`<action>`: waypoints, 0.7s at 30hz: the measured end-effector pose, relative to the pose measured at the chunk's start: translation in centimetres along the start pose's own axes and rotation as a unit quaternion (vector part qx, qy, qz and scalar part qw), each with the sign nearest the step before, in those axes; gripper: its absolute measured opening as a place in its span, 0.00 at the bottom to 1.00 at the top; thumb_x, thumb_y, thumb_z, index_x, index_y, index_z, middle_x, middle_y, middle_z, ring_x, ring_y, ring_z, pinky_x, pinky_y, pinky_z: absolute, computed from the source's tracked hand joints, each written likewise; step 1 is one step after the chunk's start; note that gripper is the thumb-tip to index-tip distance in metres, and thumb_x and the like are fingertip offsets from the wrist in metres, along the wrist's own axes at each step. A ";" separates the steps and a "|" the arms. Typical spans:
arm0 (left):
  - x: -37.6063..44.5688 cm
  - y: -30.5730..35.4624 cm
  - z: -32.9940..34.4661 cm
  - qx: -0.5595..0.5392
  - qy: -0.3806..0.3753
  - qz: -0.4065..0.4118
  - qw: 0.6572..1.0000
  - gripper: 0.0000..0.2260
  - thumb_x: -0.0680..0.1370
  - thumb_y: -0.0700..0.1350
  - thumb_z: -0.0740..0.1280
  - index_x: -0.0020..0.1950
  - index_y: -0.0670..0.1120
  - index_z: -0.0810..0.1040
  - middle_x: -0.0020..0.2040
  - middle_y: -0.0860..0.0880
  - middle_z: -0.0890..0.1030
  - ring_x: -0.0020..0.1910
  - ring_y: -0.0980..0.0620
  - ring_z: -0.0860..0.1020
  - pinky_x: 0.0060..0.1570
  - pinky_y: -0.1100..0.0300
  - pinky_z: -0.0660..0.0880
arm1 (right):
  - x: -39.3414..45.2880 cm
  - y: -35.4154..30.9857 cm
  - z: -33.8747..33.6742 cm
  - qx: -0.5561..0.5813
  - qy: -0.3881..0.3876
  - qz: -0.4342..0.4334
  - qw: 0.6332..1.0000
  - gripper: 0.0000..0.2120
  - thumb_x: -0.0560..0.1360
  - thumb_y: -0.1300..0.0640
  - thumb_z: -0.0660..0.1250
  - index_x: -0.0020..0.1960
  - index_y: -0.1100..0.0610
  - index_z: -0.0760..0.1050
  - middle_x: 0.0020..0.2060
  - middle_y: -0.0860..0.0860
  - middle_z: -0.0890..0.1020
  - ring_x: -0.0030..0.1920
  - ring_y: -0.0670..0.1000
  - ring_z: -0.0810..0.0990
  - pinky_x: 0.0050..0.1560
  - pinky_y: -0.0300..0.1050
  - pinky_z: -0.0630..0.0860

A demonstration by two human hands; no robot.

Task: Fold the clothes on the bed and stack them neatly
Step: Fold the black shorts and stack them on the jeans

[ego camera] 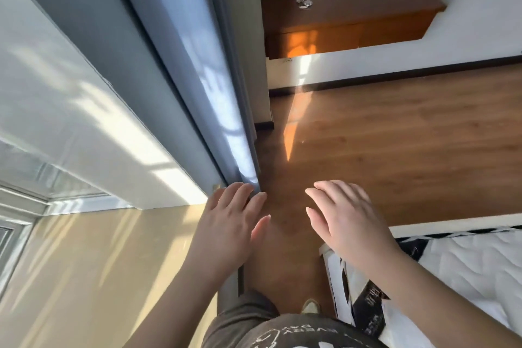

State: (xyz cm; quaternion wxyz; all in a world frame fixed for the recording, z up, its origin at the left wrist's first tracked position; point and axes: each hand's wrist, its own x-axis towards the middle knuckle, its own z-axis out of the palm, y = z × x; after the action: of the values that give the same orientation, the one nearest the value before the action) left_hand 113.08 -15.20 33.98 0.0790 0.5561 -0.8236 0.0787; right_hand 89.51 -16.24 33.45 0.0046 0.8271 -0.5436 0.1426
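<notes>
1. Both hands, left hand [226,223] and right hand [344,220], hang flat-fingered over bare wooden floor [409,144], holding nothing, with a gap between them.
2. From 12 to 3 o'clock it's all open floor up to the white wall [395,59].
3. Blue curtain [197,65] runs along 10 to 12 o'clock, touching-close to the left fingertips.
4. Mattress [466,263] corner blocks 4 o'clock, under the right forearm.
5. Wooden shelf [353,8] sits far off at 1 o'clock.

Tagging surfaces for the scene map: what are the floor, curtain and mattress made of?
Floor: wood or wood-look laminate, brown grain in planks, low sheen. Curtain: woven blue-grey fabric, matte, hanging in folds. Mattress: white quilted textile, wavy stitching, dark edge tape.
</notes>
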 end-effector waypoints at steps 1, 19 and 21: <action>1.2 -0.7 0.4 0.005 -0.001 0.000 1.000 0.15 0.79 0.56 0.63 0.59 0.50 0.78 0.60 0.49 0.79 0.60 0.46 0.76 0.61 0.48 0.72 | 1.4 0.3 0.3 0.002 -0.003 0.004 1.000 0.13 0.76 0.53 0.67 0.57 0.57 0.79 0.54 0.52 0.81 0.56 0.56 0.79 0.57 0.56 0.75; 24.4 -8.2 6.7 -0.015 -0.034 0.080 0.996 0.20 0.73 0.57 0.70 0.61 0.50 0.80 0.58 0.48 0.82 0.58 0.46 0.80 0.57 0.48 0.77 | 18.0 7.5 3.8 -0.054 -0.045 0.152 0.986 0.13 0.74 0.53 0.67 0.58 0.54 0.80 0.55 0.51 0.82 0.55 0.54 0.81 0.55 0.53 0.77; 27.1 -7.4 7.5 -0.030 -0.032 0.101 0.994 0.19 0.75 0.57 0.66 0.62 0.50 0.79 0.59 0.48 0.81 0.59 0.46 0.79 0.58 0.48 0.75 | 19.0 9.7 4.1 -0.063 -0.050 0.169 0.982 0.14 0.75 0.52 0.67 0.58 0.54 0.80 0.54 0.50 0.83 0.54 0.54 0.81 0.55 0.53 0.77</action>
State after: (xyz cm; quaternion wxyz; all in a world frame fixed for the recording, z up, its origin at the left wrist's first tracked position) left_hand 109.68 -44.03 32.86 0.0614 0.4695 -0.8797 0.0435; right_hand 88.76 -37.93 32.72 0.0050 0.7275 -0.6830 0.0650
